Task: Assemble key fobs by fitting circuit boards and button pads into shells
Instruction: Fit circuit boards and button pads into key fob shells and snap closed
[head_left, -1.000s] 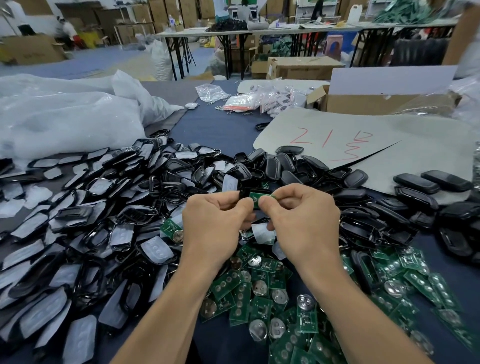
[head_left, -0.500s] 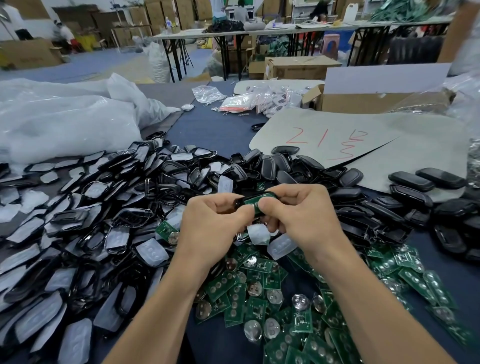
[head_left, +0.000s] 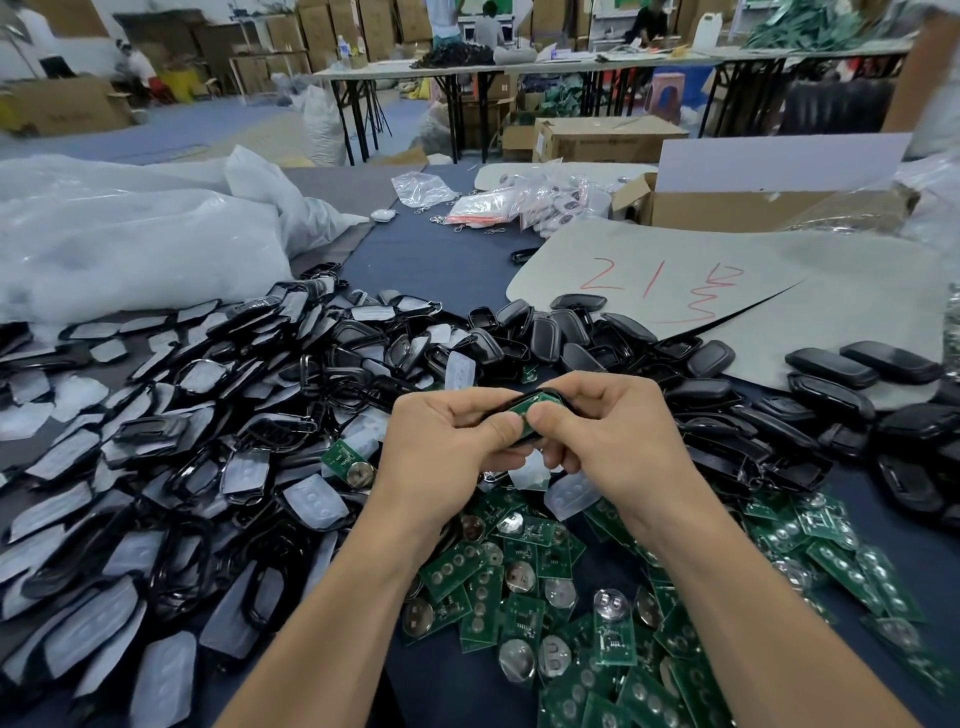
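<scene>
Pinching shell (head_left: 511, 401) and green circuit board (head_left: 537, 404) between left hand (head_left: 447, 439), right hand (head_left: 621, 434).

Your counter (head_left: 436, 260): dark blue cloth surface.
Floor (head_left: 171, 122): blue-grey, ahead of you.
Furniture: long folding tables (head_left: 374, 73) on black legs.
Back wall: stacked cardboard boxes (head_left: 322, 31).

A single wide-angle camera on the person's head looks forward and down, close over the left hand (head_left: 447, 441) and right hand (head_left: 618, 436) — the surface (head_left: 441, 265) spreads beyond and to both sides of the hands.
</scene>
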